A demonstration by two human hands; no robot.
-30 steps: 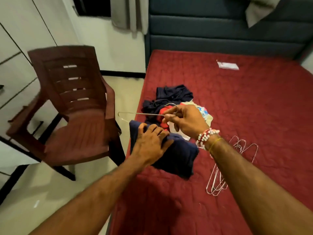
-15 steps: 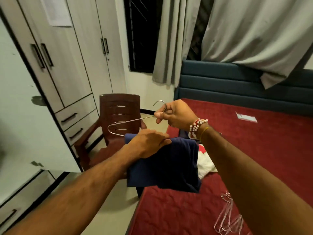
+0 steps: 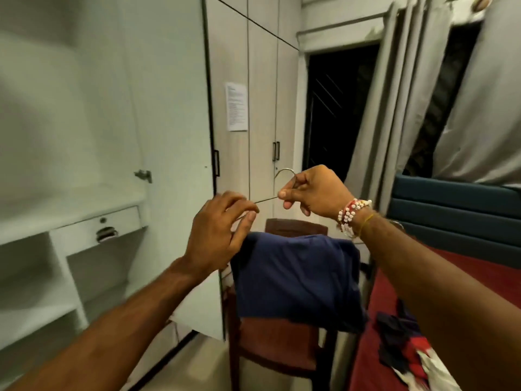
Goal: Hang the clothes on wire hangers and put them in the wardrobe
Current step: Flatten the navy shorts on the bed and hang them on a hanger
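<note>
White wardrobe: located at far left with its door opened; shelves and a small drawer with a metal pull are exposed.
Left hand: raised in front of the opened door; the fingers are curled loosely about the sloping wire of the hanger, and it cannot be told whether the wire is actually pinched.
Wire hanger: held in the air between the two hands, hook uppermost; the lower bar is covered by cloth.
Navy garment: draped over the hanger and hung folded below both hands, outside the wardrobe.
Brown chair: placed behind and below the garment.
Right hand: the hanger neck is pinched just under the hook between thumb and forefinger; a beaded bracelet is worn at the wrist.
Red bed: located at right; a pile of clothes is laid on it.
</note>
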